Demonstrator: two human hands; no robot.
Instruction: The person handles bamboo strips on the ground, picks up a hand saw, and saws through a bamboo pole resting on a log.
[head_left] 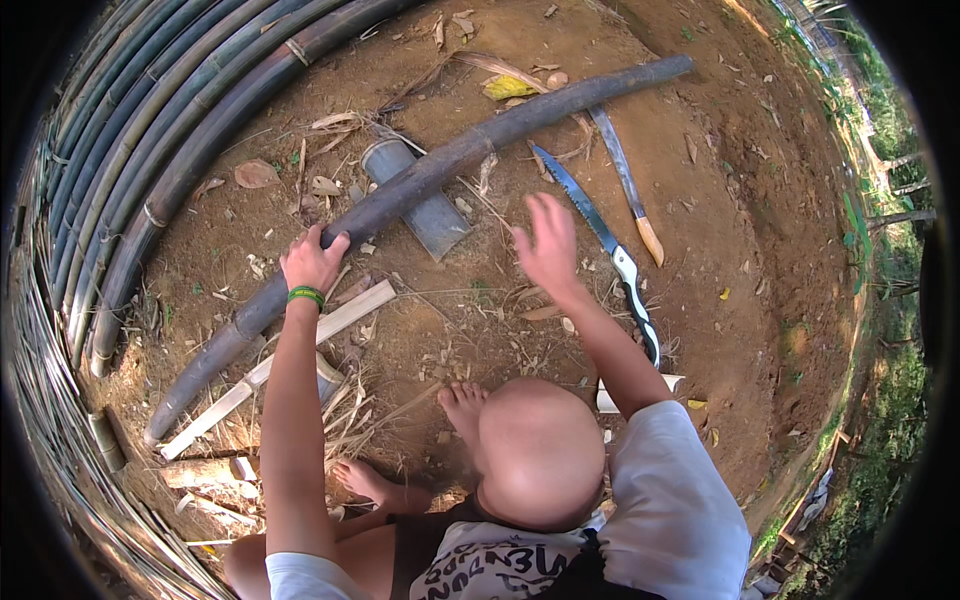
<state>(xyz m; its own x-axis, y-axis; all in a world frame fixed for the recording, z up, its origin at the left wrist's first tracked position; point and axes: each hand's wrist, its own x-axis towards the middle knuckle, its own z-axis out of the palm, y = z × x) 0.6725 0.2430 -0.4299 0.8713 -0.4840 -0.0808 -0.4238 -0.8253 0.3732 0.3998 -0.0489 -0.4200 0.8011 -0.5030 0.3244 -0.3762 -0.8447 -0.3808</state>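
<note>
A long dark bamboo pole (440,172) lies slantwise before me, resting across a short thick bamboo piece (388,160). My left hand (313,260), with a green band at its wrist, is wrapped over the pole left of that piece. Just below the pole my right hand (548,245) is raised with its fingers apart and nothing in them. To its right lies a folding-type saw (585,205) with a dark toothed blade and a white and black handle. Beyond the saw is a long knife (620,165) with a wooden handle, its blade tip by the pole.
A stack of long bamboo poles (180,130) curves along the left. A pale split bamboo strip (335,322) lies beside my left forearm. A cut white-edged bamboo piece (608,398) sits under my right arm. Shavings and dry leaves litter the soil around my bare feet.
</note>
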